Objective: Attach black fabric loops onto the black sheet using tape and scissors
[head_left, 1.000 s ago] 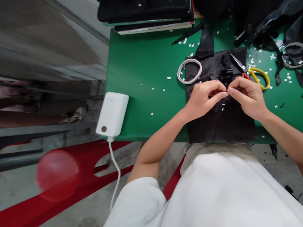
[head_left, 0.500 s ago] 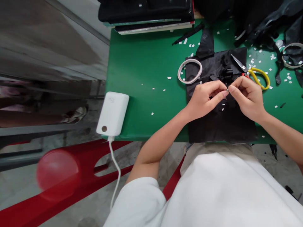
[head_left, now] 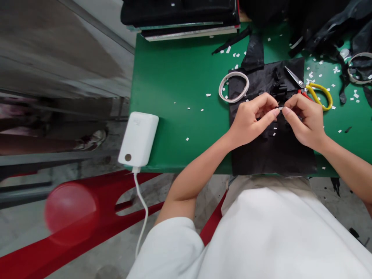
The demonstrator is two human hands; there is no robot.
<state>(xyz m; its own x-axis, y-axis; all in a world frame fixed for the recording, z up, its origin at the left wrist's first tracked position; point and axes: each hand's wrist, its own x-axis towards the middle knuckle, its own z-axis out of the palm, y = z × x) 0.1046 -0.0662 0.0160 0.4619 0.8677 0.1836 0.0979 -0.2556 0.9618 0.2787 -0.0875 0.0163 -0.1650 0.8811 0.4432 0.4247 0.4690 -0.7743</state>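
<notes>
My left hand (head_left: 252, 120) and my right hand (head_left: 304, 118) meet fingertip to fingertip above a black sheet of fabric (head_left: 273, 149) spread on the green table (head_left: 180, 77). Both pinch a tiny pale piece between thumb and forefinger; it is too small to name. A small black folded piece (head_left: 279, 90) lies on the fabric just beyond my fingers. Yellow-handled scissors (head_left: 314, 91) rest at the fabric's right edge, close to my right hand.
A roll of clear tape (head_left: 234, 86) lies left of the fabric. White paper bits are scattered over the table. A white power bank (head_left: 138, 138) with a cable sits at the table's left front corner. Dark stacked material (head_left: 180, 17) and black scraps (head_left: 331, 27) lie along the back.
Both hands have shifted slightly away from me, still pinched together. Nothing else has moved.
</notes>
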